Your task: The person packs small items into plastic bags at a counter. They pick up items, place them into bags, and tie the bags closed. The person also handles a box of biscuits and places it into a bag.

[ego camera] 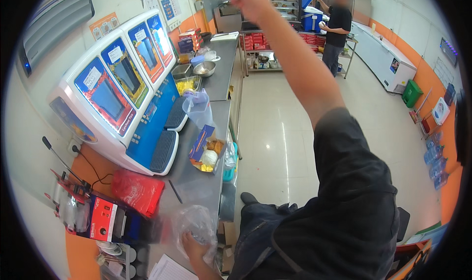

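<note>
My left hand (193,247) is at the crumpled clear plastic bag (195,221) on the steel counter (184,184), its fingers bent into the film. My right hand (250,1) is raised at the top edge on an outstretched arm; its fingertips are blurred and partly cut off, so a hold cannot be told. Farther along the counter, an open cardboard food box (201,143) contains rice (209,157), fried food (215,146) and yellow pieces (206,168). A black pen-like stick (175,191) lies between a red plastic bag (138,191) and the clear bag.
A drink dispenser (121,77) and cup sealing machine (99,217) line the wall. Beyond the plastic pitcher (198,108) stand a metal bowl (204,69) and trays. Paper sheets (171,269) lie nearby. A person (337,29) stands by a blue cooler (311,20).
</note>
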Tool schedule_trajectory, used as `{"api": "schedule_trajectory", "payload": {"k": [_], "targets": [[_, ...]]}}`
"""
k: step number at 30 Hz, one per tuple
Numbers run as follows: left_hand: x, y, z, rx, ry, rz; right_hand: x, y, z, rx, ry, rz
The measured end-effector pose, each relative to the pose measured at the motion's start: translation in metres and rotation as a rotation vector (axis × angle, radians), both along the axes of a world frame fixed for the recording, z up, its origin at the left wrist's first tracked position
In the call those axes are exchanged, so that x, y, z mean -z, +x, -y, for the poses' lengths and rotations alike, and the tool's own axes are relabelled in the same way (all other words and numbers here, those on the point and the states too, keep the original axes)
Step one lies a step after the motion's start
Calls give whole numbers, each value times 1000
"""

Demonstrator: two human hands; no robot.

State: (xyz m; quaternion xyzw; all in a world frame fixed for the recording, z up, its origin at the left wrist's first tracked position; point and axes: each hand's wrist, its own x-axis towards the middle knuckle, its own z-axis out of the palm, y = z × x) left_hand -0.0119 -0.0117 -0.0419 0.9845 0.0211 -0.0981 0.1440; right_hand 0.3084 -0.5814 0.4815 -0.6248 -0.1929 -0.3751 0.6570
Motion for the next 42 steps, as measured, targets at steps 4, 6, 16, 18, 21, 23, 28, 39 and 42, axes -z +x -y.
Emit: {"api": "schedule_trajectory", "payload": {"k": [4,6,16,18,21,23,28,39,42], "targets": [[-14,-10,1,-23,-4,-20,107,-145,-158,-505,-848,88],[-5,-2,0,48,-37,-20,157,-217,-221,-884,-1274,224],[-6,5,3,64,40,-91,329,-150,-381,-857,-1667,451],[8,11,-2,70,79,-43,394,-157,-413,-915,-1610,333],[21,5,-12,85,82,-34,541,-182,-444,-932,-1487,128],[2,-19,-13,-23,19,-64,555,-219,-443,-895,-1736,-235],[-6,-14,-20,-41,-339,-57,589,-172,-395,-941,-1594,-387],[-25,-24,-9,-141,-123,7,481,-174,-406,-970,-1913,-324],[-36,-14,-3,-153,-77,-31,496,-175,-401,-924,-1923,-335]]}}
